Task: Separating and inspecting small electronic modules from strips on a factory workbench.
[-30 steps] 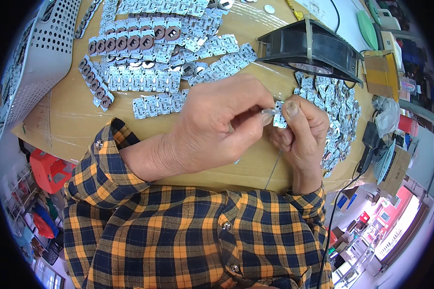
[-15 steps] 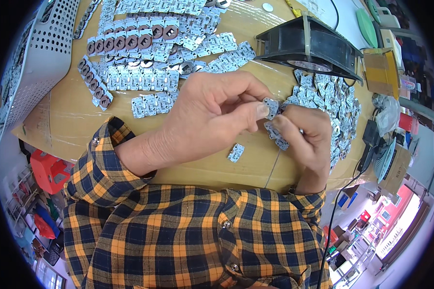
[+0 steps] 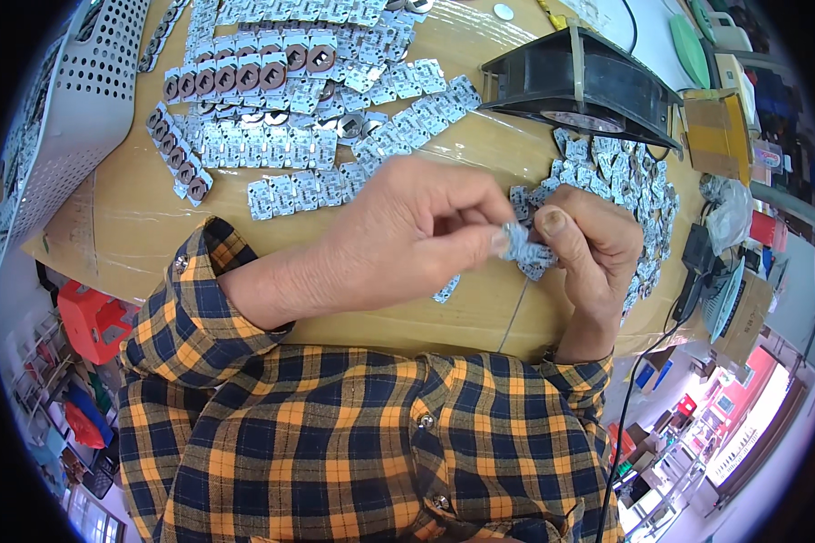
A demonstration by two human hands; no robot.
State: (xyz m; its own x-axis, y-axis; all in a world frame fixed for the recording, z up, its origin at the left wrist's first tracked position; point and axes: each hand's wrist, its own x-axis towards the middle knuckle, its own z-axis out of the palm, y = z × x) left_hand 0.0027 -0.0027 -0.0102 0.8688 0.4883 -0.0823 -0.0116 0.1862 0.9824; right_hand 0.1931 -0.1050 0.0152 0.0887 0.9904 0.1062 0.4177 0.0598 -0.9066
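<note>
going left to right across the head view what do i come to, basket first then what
White perforated basket → left hand → small pale-blue pieces → right hand → yellowish-brown box

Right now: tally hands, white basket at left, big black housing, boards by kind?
Hands: 2, left hand and right hand
White basket: 1
Black housing: 1
Lone board by the shirt: 1
Total: 5, leaving out other boards, too overlapped to count

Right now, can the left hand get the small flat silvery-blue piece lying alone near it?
Probably yes: the lone piece lies close to the left hand, nothing visible blocking, though its fingers seem busy pinching another, blurred piece.
</note>
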